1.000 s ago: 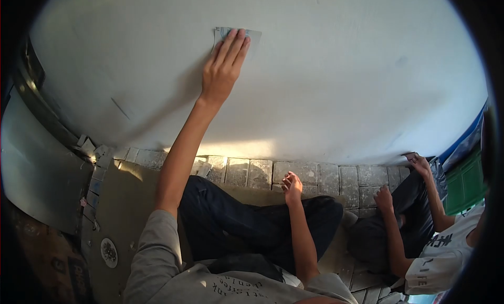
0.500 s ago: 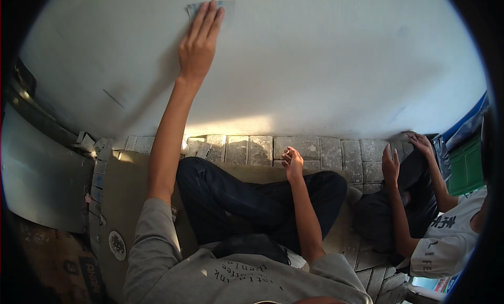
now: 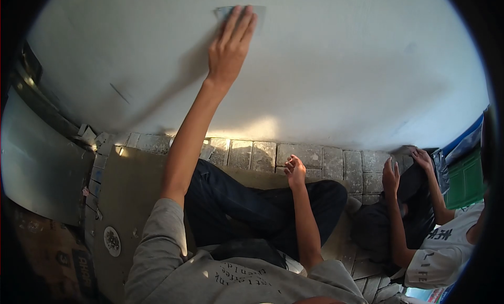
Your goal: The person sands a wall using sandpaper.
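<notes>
My left hand [image 3: 229, 54] is raised high against the white wall [image 3: 336, 57]. Its fingers lie over a thin grey-blue sheet [image 3: 260, 16], pressing it to the wall; much of the sheet is hidden beneath them. My right hand [image 3: 295, 171] hovers near my bent right knee, with loosely curled fingers and nothing in them. My dark-trousered legs [image 3: 231, 194] are crossed on a flat brownish board or mat [image 3: 131, 183].
Another person [image 3: 446, 241] in a white shirt sits at the right, both hands near the wall's foot. A metal sheet [image 3: 44, 162] and a cardboard box [image 3: 52, 257] stand at the left. Grey paving blocks [image 3: 299, 156] run along the wall. A green crate [image 3: 464, 180] is at far right.
My left hand has slid to the right along the wall with the sheet under its fingers. The right hand has stayed near my knee. The view has shifted slightly.
</notes>
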The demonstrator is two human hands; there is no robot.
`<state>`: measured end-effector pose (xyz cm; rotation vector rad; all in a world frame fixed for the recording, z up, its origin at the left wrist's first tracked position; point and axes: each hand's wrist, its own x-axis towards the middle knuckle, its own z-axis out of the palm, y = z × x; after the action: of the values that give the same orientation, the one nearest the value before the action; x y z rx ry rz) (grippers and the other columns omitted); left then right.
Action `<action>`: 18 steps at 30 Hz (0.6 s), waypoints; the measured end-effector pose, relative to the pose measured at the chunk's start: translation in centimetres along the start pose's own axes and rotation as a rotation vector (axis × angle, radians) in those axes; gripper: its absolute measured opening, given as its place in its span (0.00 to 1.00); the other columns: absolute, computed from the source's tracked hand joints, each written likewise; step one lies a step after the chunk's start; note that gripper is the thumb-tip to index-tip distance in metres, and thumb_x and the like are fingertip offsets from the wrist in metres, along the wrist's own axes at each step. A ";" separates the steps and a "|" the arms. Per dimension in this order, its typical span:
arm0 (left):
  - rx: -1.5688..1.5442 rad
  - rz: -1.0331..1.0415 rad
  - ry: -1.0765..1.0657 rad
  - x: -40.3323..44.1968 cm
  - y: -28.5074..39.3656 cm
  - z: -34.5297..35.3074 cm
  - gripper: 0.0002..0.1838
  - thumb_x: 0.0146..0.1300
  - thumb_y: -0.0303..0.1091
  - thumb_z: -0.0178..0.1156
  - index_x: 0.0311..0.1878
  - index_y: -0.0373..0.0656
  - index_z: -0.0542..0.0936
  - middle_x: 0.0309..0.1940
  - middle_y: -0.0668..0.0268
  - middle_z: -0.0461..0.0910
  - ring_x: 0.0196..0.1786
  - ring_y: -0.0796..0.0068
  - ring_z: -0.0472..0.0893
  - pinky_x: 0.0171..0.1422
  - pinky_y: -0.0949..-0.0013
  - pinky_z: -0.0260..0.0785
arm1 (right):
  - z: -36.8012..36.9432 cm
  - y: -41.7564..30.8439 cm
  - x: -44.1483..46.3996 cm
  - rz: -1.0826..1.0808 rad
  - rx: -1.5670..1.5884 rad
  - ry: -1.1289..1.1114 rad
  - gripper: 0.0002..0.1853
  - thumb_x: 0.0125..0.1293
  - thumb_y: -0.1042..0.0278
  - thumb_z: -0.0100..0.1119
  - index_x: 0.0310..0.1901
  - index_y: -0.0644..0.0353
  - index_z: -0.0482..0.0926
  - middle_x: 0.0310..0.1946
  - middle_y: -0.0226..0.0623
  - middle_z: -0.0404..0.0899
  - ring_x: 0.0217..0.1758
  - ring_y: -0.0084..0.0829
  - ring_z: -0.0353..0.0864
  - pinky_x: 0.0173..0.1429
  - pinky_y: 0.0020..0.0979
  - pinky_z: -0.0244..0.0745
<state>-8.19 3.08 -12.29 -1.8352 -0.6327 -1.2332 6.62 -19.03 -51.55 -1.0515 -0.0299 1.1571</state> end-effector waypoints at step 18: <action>-0.105 -0.095 0.049 -0.6 1.5 0.6 0.27 0.59 0.16 0.58 0.63 0.45 0.81 0.66 0.70 0.78 0.71 0.63 0.74 0.68 0.60 0.75 | -0.2 0.2 0.0 0.013 0.037 -0.010 0.12 0.74 0.60 0.55 0.54 0.52 0.79 0.38 0.26 0.80 0.39 0.24 0.79 0.41 0.31 0.74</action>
<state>-6.98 2.84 -13.48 -1.8733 -0.6457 -1.3934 6.60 -19.15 -51.85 -1.0146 -0.0091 1.1705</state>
